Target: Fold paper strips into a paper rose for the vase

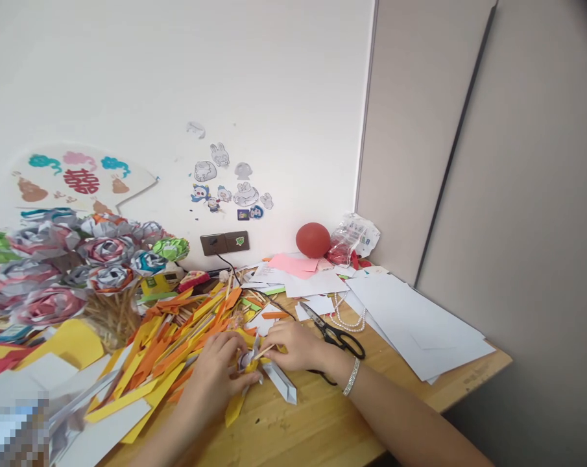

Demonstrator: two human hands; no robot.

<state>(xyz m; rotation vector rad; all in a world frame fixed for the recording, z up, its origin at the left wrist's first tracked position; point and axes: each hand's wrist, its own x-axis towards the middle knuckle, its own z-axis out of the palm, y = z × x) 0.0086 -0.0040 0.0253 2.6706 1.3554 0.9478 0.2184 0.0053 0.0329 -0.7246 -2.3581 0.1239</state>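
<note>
White and yellow together on the folded paper bloom (247, 359), pale tan on the stick (264, 352)! Orange and yellow streak through the paper strips (176, 337) — vivid stuff. Over to the paper roses (109, 250): pink, blue, orange and green, most of them mixed with white. Solid red on the balloon (312, 240), black on the scissor handles (333, 335), silvery glitter on the bracelet (351, 377). And the white fan (140, 178) — a red double-happiness character (82, 181), plus teal and pink clouds (45, 162)!

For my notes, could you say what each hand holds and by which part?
Left hand: folded paper, by its sides; right hand: stick, by its right part.
</note>
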